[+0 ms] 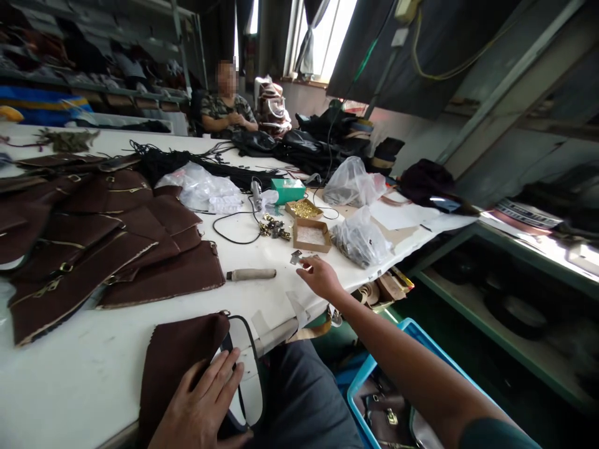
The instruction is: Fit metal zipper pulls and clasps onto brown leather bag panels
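My left hand lies with its fingers stretched over a dark brown leather piece and the white panel beside it, at the table's near edge. Further out, my right hand has its fingers bent together at a small metal plate, which shows at the fingertips. Just beyond that hand is an open cardboard box with small pale pieces. A cloth-wrapped tool rests on the table to the left of my right hand.
Brown leather pieces cover the table's left. Behind the box are gold parts, a green box and plastic bags. A blue crate stands low at the right. A person sits across the table.
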`<state>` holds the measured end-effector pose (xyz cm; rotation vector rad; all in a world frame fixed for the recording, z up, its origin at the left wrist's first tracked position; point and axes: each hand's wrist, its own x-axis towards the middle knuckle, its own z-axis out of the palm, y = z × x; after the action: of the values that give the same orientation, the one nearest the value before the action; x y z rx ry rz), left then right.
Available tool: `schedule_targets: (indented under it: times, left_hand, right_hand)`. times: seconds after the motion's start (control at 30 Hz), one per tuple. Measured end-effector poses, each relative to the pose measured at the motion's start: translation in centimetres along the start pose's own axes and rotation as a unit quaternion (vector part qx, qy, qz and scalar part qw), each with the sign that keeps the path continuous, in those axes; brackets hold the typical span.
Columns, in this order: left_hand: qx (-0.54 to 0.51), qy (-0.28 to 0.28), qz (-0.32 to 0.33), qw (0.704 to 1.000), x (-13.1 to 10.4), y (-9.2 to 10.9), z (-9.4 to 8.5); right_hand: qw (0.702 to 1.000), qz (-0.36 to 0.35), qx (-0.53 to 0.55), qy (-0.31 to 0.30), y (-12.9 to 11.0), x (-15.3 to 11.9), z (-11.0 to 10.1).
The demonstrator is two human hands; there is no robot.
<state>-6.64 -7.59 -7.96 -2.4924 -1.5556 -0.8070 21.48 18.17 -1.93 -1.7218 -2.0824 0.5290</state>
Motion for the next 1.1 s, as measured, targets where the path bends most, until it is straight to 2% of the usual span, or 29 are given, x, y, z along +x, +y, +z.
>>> schedule_targets:
  times: [0.07,0.17,0.4,0.57,0.67,0.73,0.77,0.83,0.9,0.97,1.03,1.1]
  left_hand:
    - [-0.001,0.004,-0.001,1.000,-0.1,0.0,0.1]
    - [0.002,0.007,-0.002,1.000,-0.3,-0.1,0.2]
    - [-0.016,-0.005,-0.020,1.000,-0.4,0.0,0.2]
    - [-0.031,-0.036,-0.034,0.998,-0.5,0.1,-0.4]
    - [-0.028,-0.073,-0.035,0.996,-0.4,0.2,-1.0]
    - [-0.020,-0.091,-0.033,0.995,-0.3,0.2,-1.4]
    - [-0.016,-0.097,-0.031,0.995,-0.3,0.1,-1.5]
    - [-0.008,-0.107,-0.028,0.994,-0.2,0.1,-1.7]
    - [-0.002,-0.114,-0.024,0.993,-0.1,0.2,-1.8]
    - [0.001,-0.114,-0.023,0.993,0.0,0.3,-1.9]
    - [0.002,-0.111,-0.023,0.994,0.2,0.4,-2.1]
    - [0.004,-0.110,-0.023,0.994,0.2,0.4,-2.1]
  right_hand:
    - [0.999,0.013,-0.032,-0.008,0.1,3.2,0.5]
    - [0.997,0.036,-0.069,-0.020,-0.1,5.7,1.8]
    - [0.994,0.092,-0.041,-0.032,0.4,7.5,2.7]
    - [0.996,0.079,0.046,-0.010,0.0,7.7,2.4]
    - [0.992,0.047,0.120,0.001,-1.3,5.9,1.7]
    - [0.984,0.025,0.174,-0.014,-2.7,3.4,1.2]
    - [0.978,0.012,0.204,-0.036,-3.5,1.8,1.1]
    - [0.957,-0.013,0.266,-0.118,-5.2,-2.1,1.2]
    - [0.908,-0.027,0.334,-0.251,-6.8,-6.0,2.1]
    - [0.876,-0.028,0.354,-0.327,-7.9,-8.9,3.5]
    - [0.878,-0.030,0.336,-0.341,-8.4,-10.5,5.0]
    - [0.891,-0.042,0.306,-0.333,-8.4,-10.9,6.0]
